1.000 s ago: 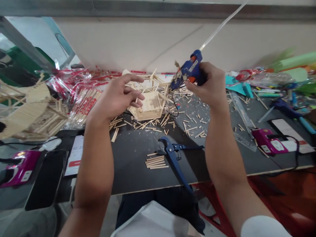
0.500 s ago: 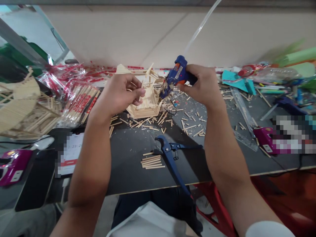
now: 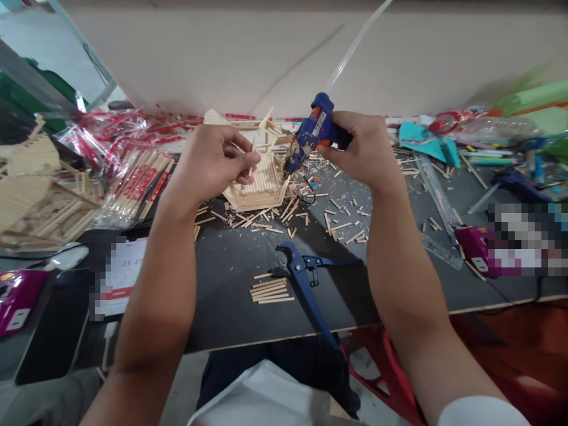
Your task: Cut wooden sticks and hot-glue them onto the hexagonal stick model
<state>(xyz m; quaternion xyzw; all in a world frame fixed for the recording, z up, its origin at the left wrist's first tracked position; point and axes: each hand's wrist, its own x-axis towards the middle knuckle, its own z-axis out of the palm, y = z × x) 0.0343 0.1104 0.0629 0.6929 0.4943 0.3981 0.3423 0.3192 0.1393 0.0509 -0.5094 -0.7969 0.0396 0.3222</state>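
Note:
A blue hot glue gun (image 3: 310, 133) is gripped in my right hand (image 3: 361, 145), its nozzle pointing down and left beside the stick model. From its back end rises a clear glue stick (image 3: 355, 50). My left hand (image 3: 224, 157) pinches a short wooden stick (image 3: 253, 145) between thumb and fingers, largely covered by the fingertips. Just behind and below these fingers is a small model built of wooden sticks (image 3: 261, 198), with a slatted floor and layered walls. The left hand hides part of its left side.
Blue cutters (image 3: 304, 278) lie beside a small row of cut sticks (image 3: 271, 290). Scraps litter the tabletop around the model. On the left are another stick model (image 3: 42, 201), wrapped chopsticks (image 3: 137, 177) and a phone (image 3: 53, 325). A clear ruler (image 3: 437, 195) lies right.
The view has shifted slightly, moving most things a little left. Both hands keep their grips, and the glue gun's nozzle stays by the model's right side.

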